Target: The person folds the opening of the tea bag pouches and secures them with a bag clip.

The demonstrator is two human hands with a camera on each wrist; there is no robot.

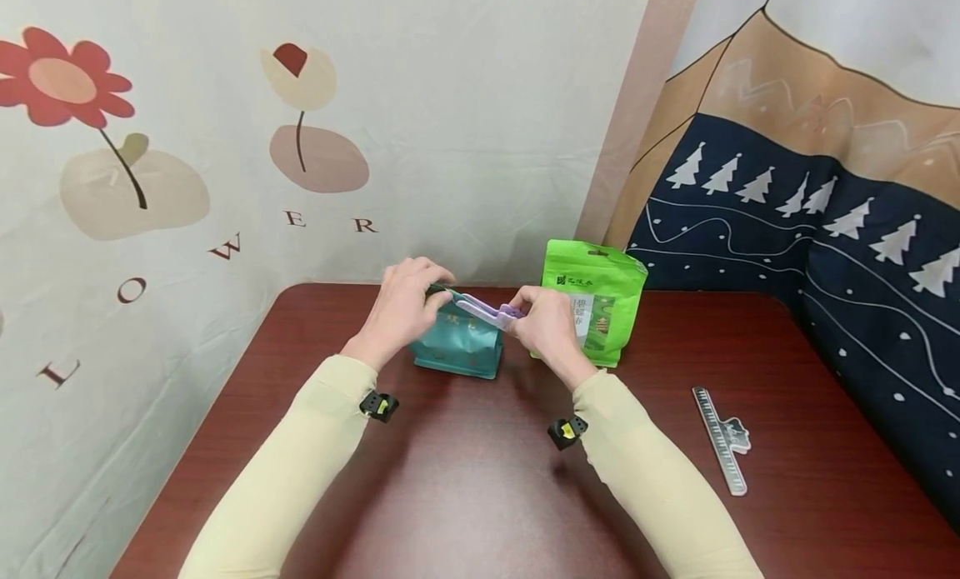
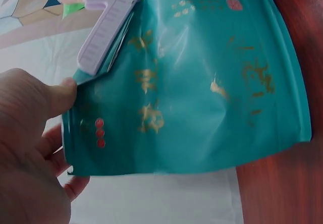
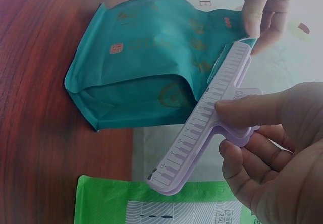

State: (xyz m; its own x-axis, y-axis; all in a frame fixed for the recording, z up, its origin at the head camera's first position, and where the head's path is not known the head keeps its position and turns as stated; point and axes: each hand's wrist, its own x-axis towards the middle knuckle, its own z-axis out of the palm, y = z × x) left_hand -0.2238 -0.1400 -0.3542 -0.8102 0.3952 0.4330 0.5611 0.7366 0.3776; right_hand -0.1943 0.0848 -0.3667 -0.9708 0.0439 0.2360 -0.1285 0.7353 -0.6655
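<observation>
A teal pouch (image 1: pixel 459 346) with gold lettering stands on the table, its top folded over. My left hand (image 1: pixel 402 304) pinches the pouch's upper left corner, thumb on the near face and fingers behind, as the left wrist view shows. In my right hand (image 1: pixel 550 321) is a lilac sealing clip (image 3: pixel 202 118) with a long ruler-like bar, pinched at its handle between thumb and fingers. The clip's bar lies along the folded top edge of the teal pouch, one end near the left thumb and the other sticking out past the pouch.
Just right of the teal pouch stands a bright green pouch (image 1: pixel 596 267), partly behind the right hand. A clear ruler-like clip (image 1: pixel 723 446) lies on the dark red table (image 1: pixel 480 479) at the right. Printed cloths (image 1: pixel 480 129) hang behind the table.
</observation>
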